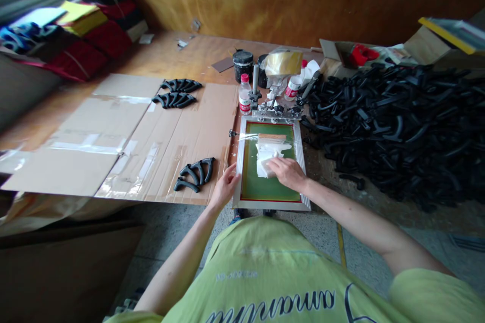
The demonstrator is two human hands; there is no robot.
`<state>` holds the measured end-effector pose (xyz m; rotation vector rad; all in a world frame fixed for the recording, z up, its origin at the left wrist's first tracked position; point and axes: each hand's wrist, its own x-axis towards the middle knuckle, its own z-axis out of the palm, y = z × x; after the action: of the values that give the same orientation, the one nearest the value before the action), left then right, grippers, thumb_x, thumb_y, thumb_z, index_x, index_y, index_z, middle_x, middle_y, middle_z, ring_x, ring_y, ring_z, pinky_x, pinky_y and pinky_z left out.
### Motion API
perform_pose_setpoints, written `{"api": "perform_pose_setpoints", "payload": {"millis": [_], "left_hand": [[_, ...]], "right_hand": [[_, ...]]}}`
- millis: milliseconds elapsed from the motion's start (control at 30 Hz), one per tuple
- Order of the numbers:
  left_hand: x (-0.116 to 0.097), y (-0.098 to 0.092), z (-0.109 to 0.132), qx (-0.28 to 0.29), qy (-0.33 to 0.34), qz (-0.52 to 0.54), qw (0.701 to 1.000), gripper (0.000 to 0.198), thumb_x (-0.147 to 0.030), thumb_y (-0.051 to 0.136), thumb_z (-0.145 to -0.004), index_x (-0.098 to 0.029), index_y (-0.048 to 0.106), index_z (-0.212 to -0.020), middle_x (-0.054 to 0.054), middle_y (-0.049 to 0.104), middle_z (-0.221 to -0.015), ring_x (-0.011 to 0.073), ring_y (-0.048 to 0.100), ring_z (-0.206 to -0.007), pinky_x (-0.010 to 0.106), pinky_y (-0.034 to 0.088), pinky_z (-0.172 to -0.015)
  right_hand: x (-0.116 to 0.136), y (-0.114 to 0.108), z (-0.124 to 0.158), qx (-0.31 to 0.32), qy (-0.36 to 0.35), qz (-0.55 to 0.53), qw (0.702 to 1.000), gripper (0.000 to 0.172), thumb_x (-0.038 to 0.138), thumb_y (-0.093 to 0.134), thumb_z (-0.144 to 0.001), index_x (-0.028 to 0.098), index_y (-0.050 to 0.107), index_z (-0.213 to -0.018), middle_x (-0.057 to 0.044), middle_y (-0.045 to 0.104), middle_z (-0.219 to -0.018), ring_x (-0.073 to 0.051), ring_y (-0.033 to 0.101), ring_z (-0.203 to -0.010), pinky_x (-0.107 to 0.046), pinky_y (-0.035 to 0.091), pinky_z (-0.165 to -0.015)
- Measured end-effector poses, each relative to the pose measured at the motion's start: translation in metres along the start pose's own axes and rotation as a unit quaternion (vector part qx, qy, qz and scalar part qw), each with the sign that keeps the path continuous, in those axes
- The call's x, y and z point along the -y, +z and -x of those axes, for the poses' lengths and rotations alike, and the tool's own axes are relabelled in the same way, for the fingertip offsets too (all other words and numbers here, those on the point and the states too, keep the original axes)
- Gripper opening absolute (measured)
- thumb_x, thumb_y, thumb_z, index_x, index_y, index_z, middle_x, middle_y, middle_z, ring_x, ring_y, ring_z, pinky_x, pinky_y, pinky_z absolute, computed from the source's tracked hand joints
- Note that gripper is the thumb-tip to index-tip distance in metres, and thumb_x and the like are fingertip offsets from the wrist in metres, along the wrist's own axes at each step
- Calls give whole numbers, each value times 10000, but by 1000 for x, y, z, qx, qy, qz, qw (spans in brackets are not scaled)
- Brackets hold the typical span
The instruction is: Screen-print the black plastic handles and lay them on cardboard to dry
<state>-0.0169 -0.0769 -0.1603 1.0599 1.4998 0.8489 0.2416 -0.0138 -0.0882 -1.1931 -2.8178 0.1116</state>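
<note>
A silver-framed screen (250,186) with green mesh lies in front of me, hinged to metal clamps (275,113) at its far edge. On the mesh is a white cloth or paper (264,159), and my right hand (288,173) has its fingers closed on the near right part of it. Just beyond the cloth lies a wooden-edged squeegee (272,139). My left hand (226,184) is at the left side of the frame, fingers apart, with its fingertips close to the frame's edge; whether they touch is unclear.
Black curved parts (195,174) lie in groups on flattened cardboard (151,136) at the left. A large heap of black parts (379,126) fills the right. Beyond the frame stand a red-capped bottle (244,95), a black tub (243,64) and a plastic-wrapped yellow item (284,63).
</note>
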Motion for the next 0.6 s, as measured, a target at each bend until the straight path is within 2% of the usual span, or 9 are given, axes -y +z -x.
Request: {"api": "perform_pose_setpoints", "payload": {"millis": [133, 200, 233, 300, 367, 400, 500, 567, 600], "left_hand": [[-2, 0, 2, 0, 1, 7, 1000, 694, -544, 572, -866, -189, 472, -1454, -5, 622, -739, 110, 515, -571, 201, 380, -497], [-6, -1, 3, 7, -4, 20, 1000, 707, -539, 574, -866, -188, 452, -1468, -10, 617, -729, 102, 492, -543, 194, 356, -468], [-9, -2, 5, 14, -6, 30, 999, 725, -539, 580, -863, -193, 430, -1482, -16, 613, -719, 97, 478, -525, 191, 345, -455], [-22, -6, 8, 30, -9, 48, 998, 772, -546, 606, -850, -208, 388, -1509, -32, 597, -685, 90, 451, -491, 188, 329, -437], [-43, -11, 14, 30, -3, 65, 997, 788, -564, 628, -836, -210, 401, -1503, -46, 565, -645, 88, 432, -478, 188, 328, -436], [-55, -13, 17, 24, 4, 77, 997, 759, -579, 624, -838, -204, 447, -1474, -46, 549, -633, 88, 431, -483, 188, 331, -442], [-97, -16, 22, -8, 49, 113, 992, 586, -626, 554, -872, -169, 658, -1225, -13, 564, -670, 95, 469, -535, 196, 360, -471], [-125, -17, 19, -26, 103, 134, 985, 527, -630, 502, -902, -172, 697, -1075, 16, 619, -764, 108, 528, -601, 206, 413, -512], [-138, -16, 15, -32, 135, 142, 980, 502, -620, 489, -913, -184, 690, -1061, 25, 645, -825, 116, 561, -642, 213, 443, -540]], "right_hand": [[0, 4, 10, 11, -41, -39, 998, 180, 111, 559, -899, 186, 694, -992, -51, 716, -975, -177, 638, -845, -269, 426, -685], [-5, -7, -2, -7, 1, -62, 998, 139, 204, 632, -892, 221, 692, -1017, -27, 718, -979, -181, 648, -853, -269, 444, -693], [-9, -14, -12, -23, 32, -68, 997, 187, 252, 663, -884, 239, 686, -1069, -23, 718, -1009, -187, 652, -869, -272, 454, -703], [-17, -31, -36, -56, 91, -66, 992, 389, 311, 712, -855, 275, 636, -1235, -30, 706, -1080, -205, 655, -899, -287, 471, -724], [-29, -49, -55, -86, 131, -53, 986, 563, 339, 740, -828, 298, 562, -1361, -47, 692, -1095, -221, 653, -892, -308, 482, -732], [-39, -57, -60, -109, 147, -52, 982, 594, 360, 741, -823, 298, 548, -1382, -54, 686, -1084, -226, 650, -881, -317, 485, -734], [-80, -71, -50, -226, 200, -103, 948, 479, 433, 647, -879, 242, 598, -1315, -71, 679, -1042, -215, 638, -854, -330, 495, -753], [-110, -65, -30, -288, 258, -165, 907, 391, 457, 548, -926, 198, 643, -1202, -67, 684, -961, -199, 632, -814, -321, 500, -741], [-121, -57, -18, -294, 288, -192, 891, 374, 469, 521, -933, 191, 656, -1144, -61, 684, -917, -194, 628, -790, -317, 502, -727]]}}
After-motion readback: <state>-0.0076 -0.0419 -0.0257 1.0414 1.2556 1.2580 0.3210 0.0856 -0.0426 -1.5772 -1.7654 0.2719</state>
